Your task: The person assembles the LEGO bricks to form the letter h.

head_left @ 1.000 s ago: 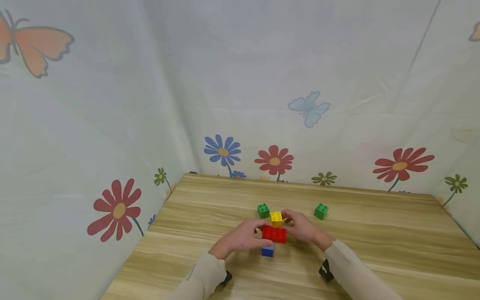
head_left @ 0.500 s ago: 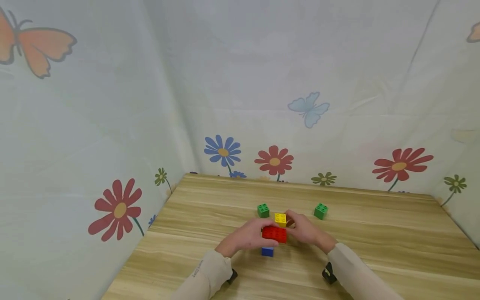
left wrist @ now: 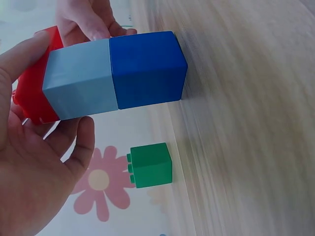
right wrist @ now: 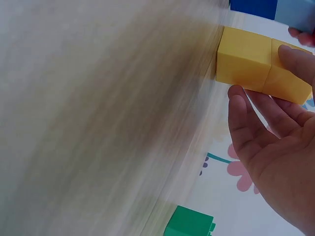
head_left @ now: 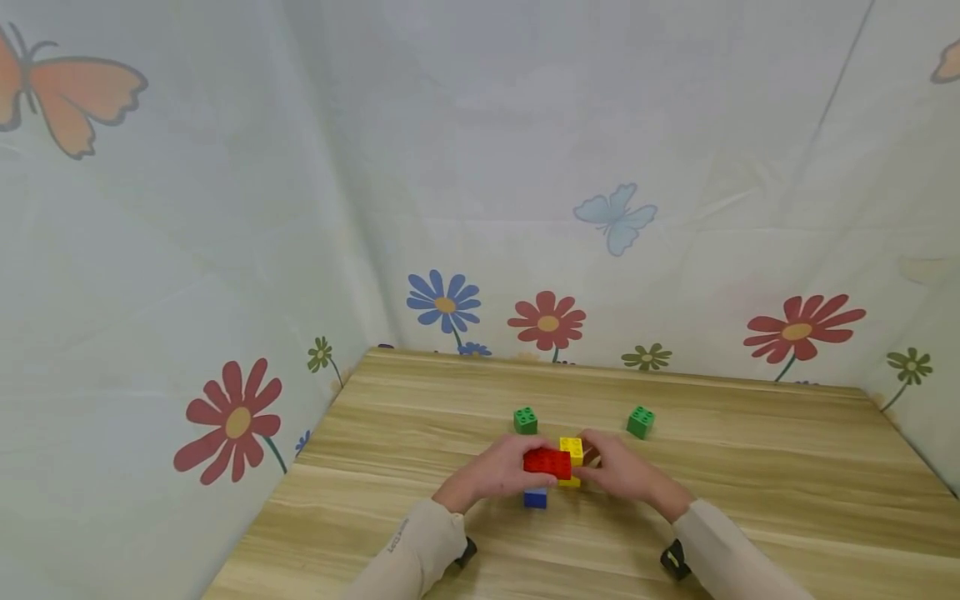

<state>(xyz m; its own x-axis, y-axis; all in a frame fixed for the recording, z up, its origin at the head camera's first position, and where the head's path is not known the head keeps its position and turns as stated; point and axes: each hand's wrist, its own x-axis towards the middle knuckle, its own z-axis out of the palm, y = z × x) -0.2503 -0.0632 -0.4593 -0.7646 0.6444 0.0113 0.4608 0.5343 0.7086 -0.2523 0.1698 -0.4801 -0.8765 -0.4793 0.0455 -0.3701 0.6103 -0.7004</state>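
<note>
A long red toy building brick (head_left: 547, 464) tops a stack, with a light blue brick (left wrist: 81, 81) beneath it and a dark blue brick (left wrist: 150, 71) at the bottom. My left hand (head_left: 497, 469) grips the red brick, thumb on the near side and fingers behind. Just right of this stack stand two yellow bricks, one on the other; the upper yellow brick (right wrist: 288, 76) is between the thumb and fingers of my right hand (head_left: 621, 469). The lower yellow brick (right wrist: 244, 59) appears to rest on the table. In the head view, fingers and the red brick partly cover the yellow ones.
One green brick (head_left: 526, 420) lies behind the stacks, and another green brick (head_left: 641, 422) sits farther right. The wood-grain table (head_left: 750, 483) ends at a flower-printed cloth backdrop (head_left: 675, 275).
The yellow bricks have shifted right and nearer to me with my right hand, from behind the red brick to its right side. My left hand has closed farther around the red brick.
</note>
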